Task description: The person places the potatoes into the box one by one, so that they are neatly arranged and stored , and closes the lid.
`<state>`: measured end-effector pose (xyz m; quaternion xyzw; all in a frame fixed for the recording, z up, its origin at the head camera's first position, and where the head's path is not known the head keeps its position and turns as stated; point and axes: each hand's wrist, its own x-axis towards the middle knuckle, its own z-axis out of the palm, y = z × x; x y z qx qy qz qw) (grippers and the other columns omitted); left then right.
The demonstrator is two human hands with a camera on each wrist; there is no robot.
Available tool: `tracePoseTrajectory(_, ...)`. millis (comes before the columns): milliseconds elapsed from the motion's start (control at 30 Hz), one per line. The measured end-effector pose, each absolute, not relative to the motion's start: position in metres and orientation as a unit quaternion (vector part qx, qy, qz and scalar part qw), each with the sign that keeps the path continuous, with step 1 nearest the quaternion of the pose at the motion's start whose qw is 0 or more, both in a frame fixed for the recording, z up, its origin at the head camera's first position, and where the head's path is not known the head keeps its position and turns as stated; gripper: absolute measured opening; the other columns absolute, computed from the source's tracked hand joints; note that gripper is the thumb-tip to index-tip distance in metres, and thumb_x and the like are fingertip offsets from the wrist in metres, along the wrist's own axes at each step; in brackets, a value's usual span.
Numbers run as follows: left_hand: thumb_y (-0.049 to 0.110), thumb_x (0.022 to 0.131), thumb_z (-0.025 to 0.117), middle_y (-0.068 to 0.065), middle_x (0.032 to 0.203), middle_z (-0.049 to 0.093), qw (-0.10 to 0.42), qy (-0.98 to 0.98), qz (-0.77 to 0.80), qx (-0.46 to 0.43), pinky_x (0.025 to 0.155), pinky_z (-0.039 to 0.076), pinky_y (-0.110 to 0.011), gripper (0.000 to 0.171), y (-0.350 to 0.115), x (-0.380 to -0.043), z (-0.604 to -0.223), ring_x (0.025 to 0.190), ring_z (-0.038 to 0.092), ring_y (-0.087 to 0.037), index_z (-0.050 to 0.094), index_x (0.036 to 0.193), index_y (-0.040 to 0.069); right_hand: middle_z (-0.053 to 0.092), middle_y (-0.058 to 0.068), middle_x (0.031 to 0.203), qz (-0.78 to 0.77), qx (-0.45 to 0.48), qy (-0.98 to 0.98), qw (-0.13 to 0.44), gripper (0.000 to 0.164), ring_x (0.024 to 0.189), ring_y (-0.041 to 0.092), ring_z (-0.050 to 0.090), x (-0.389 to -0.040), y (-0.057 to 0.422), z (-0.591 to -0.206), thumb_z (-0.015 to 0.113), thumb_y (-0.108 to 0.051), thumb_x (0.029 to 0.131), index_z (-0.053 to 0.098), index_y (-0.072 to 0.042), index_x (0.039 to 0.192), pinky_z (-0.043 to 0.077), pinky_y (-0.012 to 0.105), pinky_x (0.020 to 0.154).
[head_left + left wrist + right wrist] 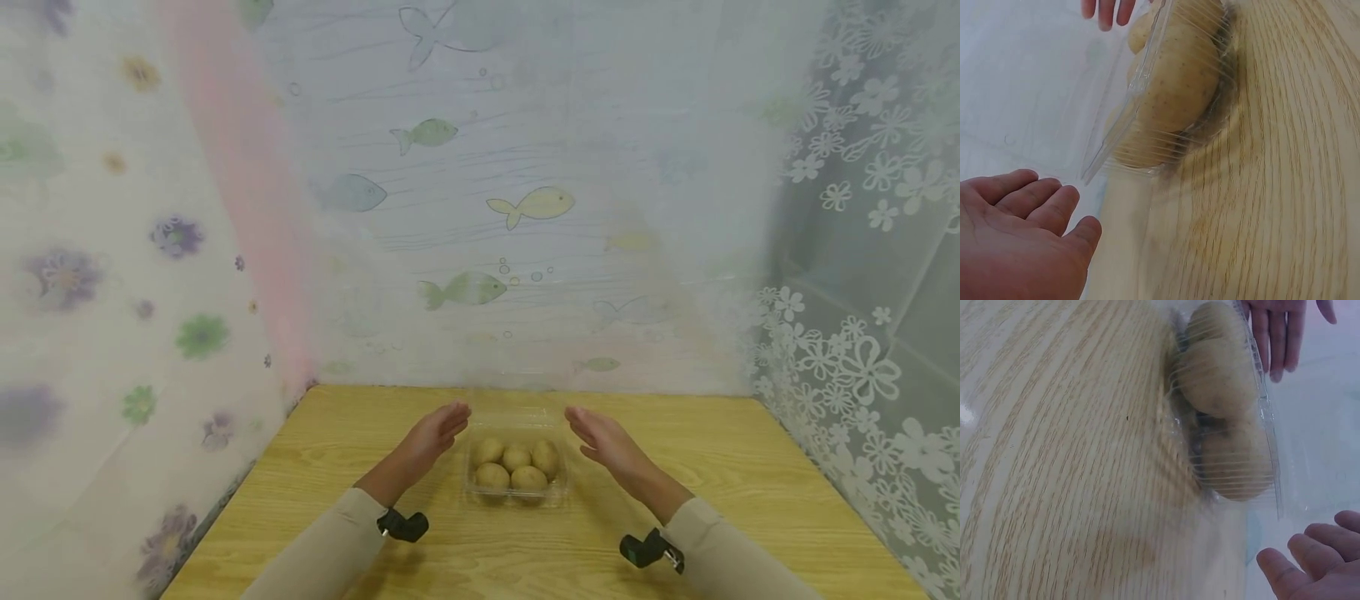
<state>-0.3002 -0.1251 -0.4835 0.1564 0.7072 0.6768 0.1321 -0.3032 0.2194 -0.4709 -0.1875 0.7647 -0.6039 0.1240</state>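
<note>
A clear plastic clamshell box (pixel 517 494) stands on the table with its lid (pixel 1029 106) raised at the back. Inside lie several potatoes (pixel 492 477), pale yellow-brown, their speckled skin visible through the ribbed wall in both wrist views. My left hand (pixel 427 437) is held just left of the box, fingers straight and pointing forward and inward. On the other side my right hand (pixel 613 450) mirrors it, palm turned toward the box. Neither hand holds anything. From the left wrist, the fingertips (pixel 1066 197) show near the lower corner of the lid.
Under the box is a wood-grain table (pixel 315 500). Behind it hangs a fish-print curtain (pixel 480 208), with flower-print sheets (pixel 135 333) at the left and right. A black wrist camera (pixel 405 526) sits at each sleeve cuff.
</note>
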Motion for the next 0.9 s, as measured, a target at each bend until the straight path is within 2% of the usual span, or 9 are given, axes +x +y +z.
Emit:
tracePoseTrajectory(333, 0.066, 0.106, 0.032, -0.022, 0.172, 0.014, 0.144, 0.708, 0.672, 0.161, 0.127, 0.006, -0.058, 0.091, -0.13, -0.295, -0.484, 0.159, 0.012, -0.039, 0.017, 0.164, -0.001, 0.026, 0.021, 0.169, -0.607, -0.182, 0.767, 0.105, 0.071, 0.157, 0.04, 0.02, -0.297, 0.223, -0.472, 0.031, -0.053, 0.112, 0.035, -0.001, 0.16, 0.025, 0.062, 0.121)
tracePoseTrajectory(567, 0.065, 0.107, 0.03, -0.021, 0.171, 0.017, 0.15, 0.72, 0.659, 0.158, 0.127, 0.006, -0.059, 0.088, -0.134, -0.291, -0.485, 0.159, 0.013, -0.039, 0.02, 0.164, -0.001, 0.03, 0.023, 0.167, -0.594, -0.18, 0.778, 0.1, 0.073, 0.156, 0.04, 0.021, -0.294, 0.224, -0.471, 0.03, -0.056, 0.111, 0.041, 0.0, 0.156, 0.032, 0.06, 0.119)
tracePoseTrajectory(900, 0.06, 0.109, 0.031, -0.021, 0.17, 0.021, 0.142, 0.737, 0.641, 0.158, 0.127, 0.008, -0.058, 0.082, -0.135, -0.291, -0.49, 0.159, 0.016, -0.038, 0.024, 0.163, -0.002, 0.035, 0.025, 0.164, -0.584, -0.174, 0.789, 0.079, 0.07, 0.155, 0.042, 0.024, -0.286, 0.221, -0.472, 0.035, -0.051, 0.112, 0.04, 0.003, 0.156, 0.029, 0.063, 0.119)
